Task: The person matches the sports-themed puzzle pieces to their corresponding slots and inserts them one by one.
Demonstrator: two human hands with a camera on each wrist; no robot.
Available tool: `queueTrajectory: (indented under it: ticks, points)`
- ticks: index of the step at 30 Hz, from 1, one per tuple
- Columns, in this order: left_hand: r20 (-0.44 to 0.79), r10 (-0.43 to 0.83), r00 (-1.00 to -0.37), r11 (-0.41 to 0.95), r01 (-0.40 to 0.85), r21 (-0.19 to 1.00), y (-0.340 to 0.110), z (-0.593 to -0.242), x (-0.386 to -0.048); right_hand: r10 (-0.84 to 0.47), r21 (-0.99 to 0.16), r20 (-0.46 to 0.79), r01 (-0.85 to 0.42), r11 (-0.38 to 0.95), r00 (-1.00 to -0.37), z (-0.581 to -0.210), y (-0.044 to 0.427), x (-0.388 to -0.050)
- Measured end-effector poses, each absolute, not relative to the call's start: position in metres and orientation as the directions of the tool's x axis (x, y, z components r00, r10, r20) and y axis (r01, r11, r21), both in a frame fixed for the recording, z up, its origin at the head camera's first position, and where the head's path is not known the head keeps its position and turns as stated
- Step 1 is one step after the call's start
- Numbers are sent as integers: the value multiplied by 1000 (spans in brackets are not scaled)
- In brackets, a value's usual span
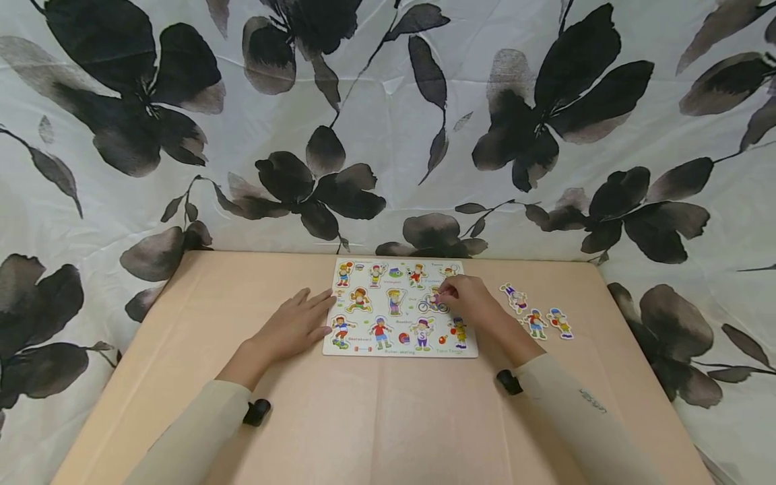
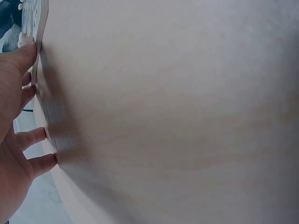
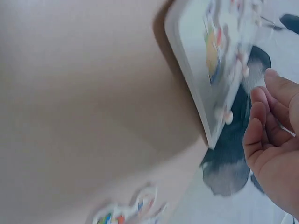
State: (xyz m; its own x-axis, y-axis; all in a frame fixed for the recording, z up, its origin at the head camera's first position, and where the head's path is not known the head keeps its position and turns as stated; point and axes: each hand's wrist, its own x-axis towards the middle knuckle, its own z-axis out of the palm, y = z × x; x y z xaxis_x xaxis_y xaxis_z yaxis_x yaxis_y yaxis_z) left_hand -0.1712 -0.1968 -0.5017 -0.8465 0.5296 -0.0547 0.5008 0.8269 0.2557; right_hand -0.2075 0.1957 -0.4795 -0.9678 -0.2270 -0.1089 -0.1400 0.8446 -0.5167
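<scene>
A tan tabletop bore a sports puzzle board by its far edge, three puzzle pieces toward its right edge.

Table: bright in head view, soft shadows between my sleeves
Board: blurred in my right wrist view
Loose pieces: blurred too
Left wrist view: dimmer, greyish
</scene>
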Motion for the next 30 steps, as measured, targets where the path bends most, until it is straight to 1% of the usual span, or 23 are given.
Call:
queueTrajectory:
  ticks: [5, 11, 16, 23, 27, 30]
  points:
    - [-56, 521, -852, 832, 492, 256, -199, -501, -172, -228, -537, -61, -160, 828, -972, -468, 212, -205]
    - [-63, 518, -853, 835, 489, 252, -200, -501, -172, -234, -526, 16, -207, 825, -972, -462, 238, -201]
    - [-59, 522, -851, 833, 494, 248, -199, -501, -172, -223, -526, -1, -190, 829, -975, -460, 259, -194]
    - [-57, 523, -850, 833, 497, 243, -198, -501, -173, -199, -506, 9, -176, 844, -980, -455, 284, -182]
    - [-59, 528, -847, 830, 500, 246, -198, -501, -174, -188, -513, -22, -150, 845, -982, -459, 298, -173]
    - [-61, 531, -845, 828, 501, 251, -196, -501, -174, -195, -505, -27, -155, 849, -980, -464, 310, -167]
